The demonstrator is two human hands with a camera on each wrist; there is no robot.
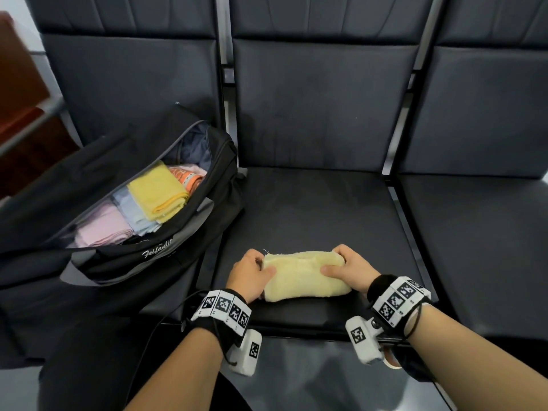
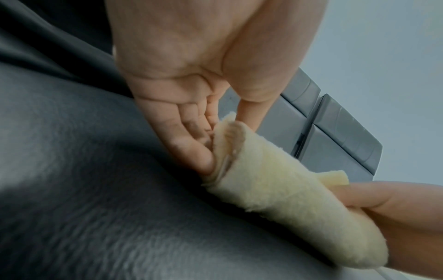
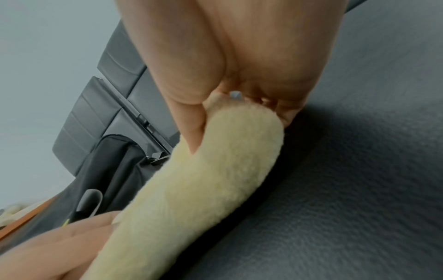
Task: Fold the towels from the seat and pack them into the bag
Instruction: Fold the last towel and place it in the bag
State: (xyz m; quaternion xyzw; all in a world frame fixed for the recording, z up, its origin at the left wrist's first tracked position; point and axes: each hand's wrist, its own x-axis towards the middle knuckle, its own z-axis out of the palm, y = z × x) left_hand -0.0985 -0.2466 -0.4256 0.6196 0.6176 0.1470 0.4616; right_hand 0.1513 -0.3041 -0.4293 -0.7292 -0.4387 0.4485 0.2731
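Note:
A folded pale yellow towel (image 1: 305, 275) lies near the front edge of the middle dark seat (image 1: 326, 209). My left hand (image 1: 252, 272) grips its left end, thumb on top and fingers behind. My right hand (image 1: 345, 268) grips its right end the same way. In the left wrist view the left hand's fingers (image 2: 191, 144) press against the layered end of the towel (image 2: 287, 204). In the right wrist view the thumb (image 3: 191, 132) lies on the towel (image 3: 215, 180) and the fingers curl under its end. An open black bag (image 1: 124, 203) stands on the left seat, holding several folded towels.
In the bag lie a bright yellow towel (image 1: 157, 192), a pink one (image 1: 100, 226), a light blue one (image 1: 133, 215) and an orange patterned one (image 1: 186, 176). Dark seat backs rise behind. Another seat (image 1: 480, 232) stands to the right.

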